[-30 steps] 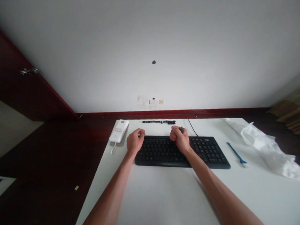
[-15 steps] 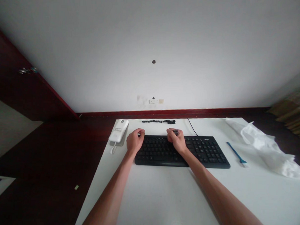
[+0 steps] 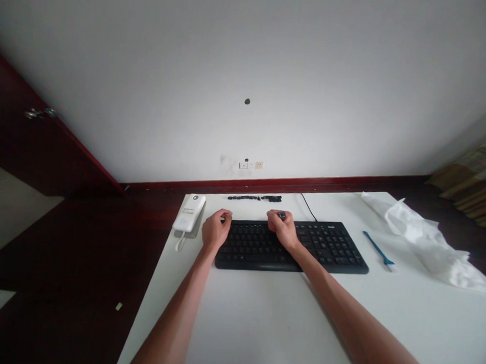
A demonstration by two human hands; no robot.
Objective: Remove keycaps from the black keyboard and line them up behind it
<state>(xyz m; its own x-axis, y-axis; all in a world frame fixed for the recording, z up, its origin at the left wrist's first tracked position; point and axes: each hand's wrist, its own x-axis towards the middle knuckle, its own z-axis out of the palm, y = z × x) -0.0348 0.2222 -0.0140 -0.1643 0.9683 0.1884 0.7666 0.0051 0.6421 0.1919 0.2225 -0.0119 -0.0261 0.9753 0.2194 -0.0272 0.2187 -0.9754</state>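
Observation:
A black keyboard (image 3: 260,247) lies on the white table. My left hand (image 3: 217,228) is curled round its upper left corner, with thumb and fingers bent together. My right hand (image 3: 282,226) is a fist above the keyboard's upper middle, wrapped round a dark-handled tool (image 3: 282,215); only the rounded end of the handle shows above the fist, and its lower part is hidden. Behind the keyboard, small black keycaps (image 3: 244,197) lie in a row, and more keycaps (image 3: 272,198) form a cluster to their right.
A white power bank (image 3: 189,213) with a short cable loop lies at the left. To the right are a blue brush (image 3: 378,248) and a crumpled white plastic bag (image 3: 418,232). The keyboard's cable (image 3: 308,206) runs over the table's (image 3: 245,321) back edge.
The view has shifted slightly, so everything sits a little further left. Both hands keep nearly the same place and grip at the keyboard.

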